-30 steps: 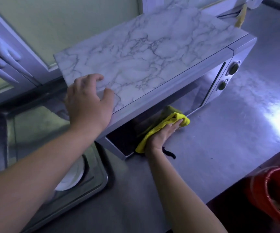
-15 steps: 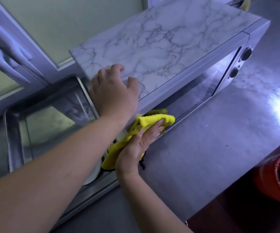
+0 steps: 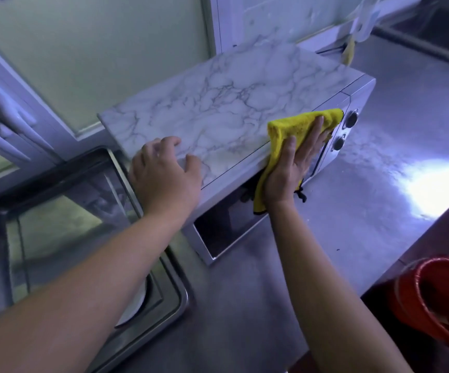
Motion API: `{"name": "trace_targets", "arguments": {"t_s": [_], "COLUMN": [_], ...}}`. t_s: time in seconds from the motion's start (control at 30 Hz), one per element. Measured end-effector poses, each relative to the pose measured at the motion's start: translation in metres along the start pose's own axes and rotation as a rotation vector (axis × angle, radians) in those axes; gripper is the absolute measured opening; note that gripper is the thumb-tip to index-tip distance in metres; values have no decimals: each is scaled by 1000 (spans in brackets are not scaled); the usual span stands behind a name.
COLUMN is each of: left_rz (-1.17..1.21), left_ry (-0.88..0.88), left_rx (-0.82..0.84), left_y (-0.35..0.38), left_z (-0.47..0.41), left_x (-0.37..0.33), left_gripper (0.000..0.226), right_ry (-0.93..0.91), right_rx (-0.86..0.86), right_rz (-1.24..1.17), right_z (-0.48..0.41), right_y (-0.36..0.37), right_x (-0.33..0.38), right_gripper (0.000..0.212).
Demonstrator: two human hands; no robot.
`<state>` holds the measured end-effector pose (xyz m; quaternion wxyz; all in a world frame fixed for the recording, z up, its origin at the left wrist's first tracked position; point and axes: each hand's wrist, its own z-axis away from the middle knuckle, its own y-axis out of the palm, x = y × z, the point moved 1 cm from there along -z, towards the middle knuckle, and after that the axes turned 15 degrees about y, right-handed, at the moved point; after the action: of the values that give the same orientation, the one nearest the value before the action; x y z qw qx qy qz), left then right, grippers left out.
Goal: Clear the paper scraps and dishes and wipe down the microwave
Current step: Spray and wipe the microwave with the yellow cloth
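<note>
The counter [image 3: 379, 211] right of the microwave [image 3: 231, 103] lies bare to its front edge. The sink [image 3: 175, 292] borders the microwave's left side, and a red bucket [image 3: 439, 300] stands below the front edge.

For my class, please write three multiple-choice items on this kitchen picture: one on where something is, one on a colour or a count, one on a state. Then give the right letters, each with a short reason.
1. Where does the left hand rest?
A. in the sink
B. on the near left corner of the microwave's top
C. on the red bucket

2. How many round knobs show on the microwave's front?
A. two
B. four
C. none

3. How does the right hand meet the yellow cloth?
A. it dangles the cloth in the air
B. it does not touch the cloth
C. it presses the cloth flat against the microwave's upper front edge

Answers:
1 B: its fingers lie spread on the marble-patterned top.
2 A: one knob sits above the other at the right end.
3 C: the open palm lies over the cloth at the door's top.
</note>
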<state>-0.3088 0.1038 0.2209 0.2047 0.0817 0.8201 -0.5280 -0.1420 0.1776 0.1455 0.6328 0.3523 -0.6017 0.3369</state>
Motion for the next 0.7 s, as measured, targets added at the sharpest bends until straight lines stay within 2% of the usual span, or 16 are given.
{"name": "trace_targets", "arguments": {"t_s": [0.13,0.3,0.47,0.6,0.7], "left_rz": [-16,-25,-32,-28,-22], "left_ry": [-11,-28,-42,-40,-35], "left_rx": [-8,-2,-11,-19,-16], "left_y": [0,0,-1,0,-1], "left_z": [-1,-2,-2,-2,-1], "left_x": [-1,-3,-6,-5,-6], "left_gripper": [39,38,37,36,37], "right_ry": [66,253,619,844,973], "right_rx": [-46,-78,25,189,316], "right_rz": [-39,-66,-63,-58,-65], "right_z": [-64,-77,22,129,176], "right_y": [-11,-14,2,10,9], "right_x": [-22,-55,-87,-92,-78], "right_gripper": [60,56,54,57,56]}}
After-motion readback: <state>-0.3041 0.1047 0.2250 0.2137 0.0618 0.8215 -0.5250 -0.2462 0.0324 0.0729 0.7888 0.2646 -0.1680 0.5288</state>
